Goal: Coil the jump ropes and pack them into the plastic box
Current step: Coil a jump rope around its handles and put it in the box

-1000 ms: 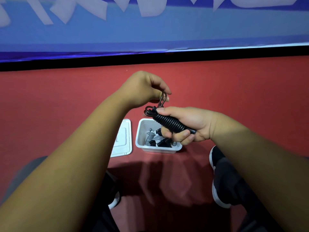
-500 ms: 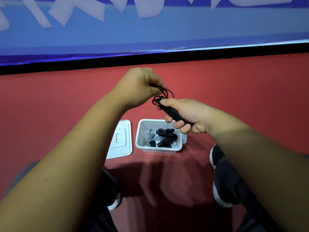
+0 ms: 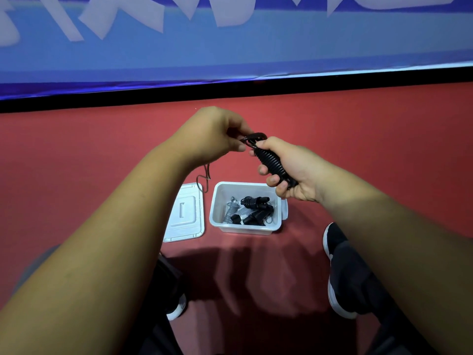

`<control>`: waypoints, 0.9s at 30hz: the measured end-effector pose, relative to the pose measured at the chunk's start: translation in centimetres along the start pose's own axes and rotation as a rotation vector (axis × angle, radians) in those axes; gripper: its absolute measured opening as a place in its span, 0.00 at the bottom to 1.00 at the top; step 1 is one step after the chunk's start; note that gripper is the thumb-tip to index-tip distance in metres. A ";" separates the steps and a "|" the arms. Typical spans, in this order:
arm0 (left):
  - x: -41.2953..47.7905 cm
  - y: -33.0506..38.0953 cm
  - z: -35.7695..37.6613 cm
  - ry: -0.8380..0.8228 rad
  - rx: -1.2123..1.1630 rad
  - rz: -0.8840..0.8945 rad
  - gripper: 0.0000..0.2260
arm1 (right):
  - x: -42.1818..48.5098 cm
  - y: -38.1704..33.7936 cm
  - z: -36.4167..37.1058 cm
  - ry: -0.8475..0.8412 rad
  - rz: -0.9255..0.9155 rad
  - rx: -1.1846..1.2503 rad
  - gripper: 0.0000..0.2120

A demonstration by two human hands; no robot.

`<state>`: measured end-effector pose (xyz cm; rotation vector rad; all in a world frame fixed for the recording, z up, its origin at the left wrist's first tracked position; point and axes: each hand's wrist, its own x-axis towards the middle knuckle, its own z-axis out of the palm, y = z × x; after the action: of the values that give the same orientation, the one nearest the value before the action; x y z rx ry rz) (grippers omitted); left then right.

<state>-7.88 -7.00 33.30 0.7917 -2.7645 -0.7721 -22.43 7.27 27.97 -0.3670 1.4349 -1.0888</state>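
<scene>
The coiling step is near its end, judging by how little cord is left loose. The right hand [image 3: 291, 170] grips a black jump rope [image 3: 271, 162], its fingers [image 3: 263, 171] curled tight round the handle with the cord wound over it in close turns. The left hand [image 3: 212, 134] pinches the last loop of cord [image 3: 254, 137] at the handle's top between thumb and fingers [image 3: 240, 147], pressed together. A short loose tail [image 3: 203, 178] hangs below the left wrist. The bundle is held in the air above the plastic box [image 3: 217, 203], which stands open on the red floor [image 3: 371, 149] with its lid [image 3: 184, 213] just beside it on the left, both nearer the person's shoes than the floor's far edge. Other coiled ropes [image 3: 252, 210] already lie inside. The next move probably calls for tucking the tail in so the turns hold, then lowering the bundle into the box.
</scene>
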 end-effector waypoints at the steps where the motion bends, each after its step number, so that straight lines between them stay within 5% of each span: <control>1: 0.1 -0.1 0.0 0.003 -0.005 -0.030 0.11 | 0.0 -0.1 -0.1 -0.023 0.000 0.014 0.17; 8: -0.3 0.8 1.2 -0.093 0.132 -0.091 0.09 | 0.0 0.0 0.5 0.059 -0.028 0.007 0.29; 21: 0.1 -0.6 2.5 -0.189 0.190 -0.204 0.15 | -0.1 0.5 0.7 0.181 -0.117 -0.043 0.21; 23: -0.1 -0.7 2.7 -0.187 0.052 -0.190 0.16 | 0.1 0.5 0.6 0.215 -0.114 -0.019 0.21; 27: -0.2 -0.6 3.1 -0.193 -0.745 -0.333 0.18 | 0.2 0.3 0.0 0.275 -0.125 0.013 0.20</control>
<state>-8.30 -6.00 30.36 1.0339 -2.1932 -1.8629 -22.31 7.31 27.61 -0.3092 1.6635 -1.2865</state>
